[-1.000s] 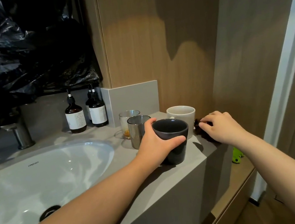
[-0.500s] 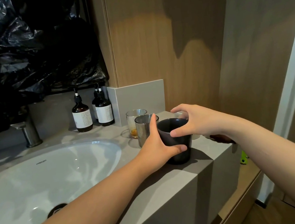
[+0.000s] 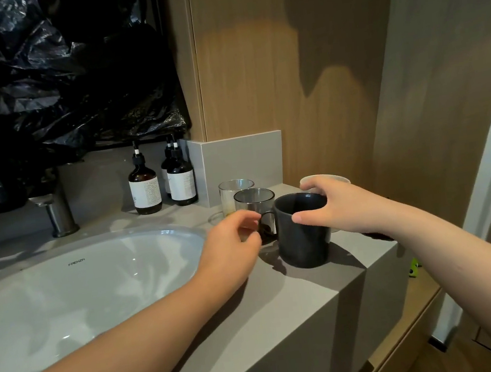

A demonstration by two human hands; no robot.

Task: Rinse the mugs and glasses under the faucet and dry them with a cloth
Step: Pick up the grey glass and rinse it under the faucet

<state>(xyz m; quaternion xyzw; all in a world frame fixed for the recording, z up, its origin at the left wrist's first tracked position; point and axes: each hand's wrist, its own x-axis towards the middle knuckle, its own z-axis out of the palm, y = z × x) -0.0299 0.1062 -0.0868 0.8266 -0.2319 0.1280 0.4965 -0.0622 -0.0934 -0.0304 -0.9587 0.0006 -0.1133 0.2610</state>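
A dark mug (image 3: 303, 237) stands on the grey counter (image 3: 283, 301) to the right of the sink, its handle turned to the left. My right hand (image 3: 336, 208) grips it at the rim, thumb on the near side and fingers over the far side. My left hand (image 3: 229, 243) has its fingers curled at the handle and seems to pinch it. Behind the mug stand a grey glass (image 3: 254, 200) and a clear glass (image 3: 235, 188) with amber residue. My right hand mostly hides a white mug (image 3: 337, 178). A dark cloth-like thing (image 3: 378, 235) shows under my right wrist.
The white sink basin (image 3: 80, 286) lies to the left, with the steel faucet (image 3: 57, 213) behind it. Three brown pump bottles (image 3: 145, 188) stand at the back wall. Black plastic sheeting (image 3: 38, 72) hangs above. The counter edge drops off at the right, with a green object (image 3: 413, 268) on the shelf below.
My left hand let go of the mug's body and moved to its handle. My right hand came over from the counter's right end and took the rim; the handle now faces left.
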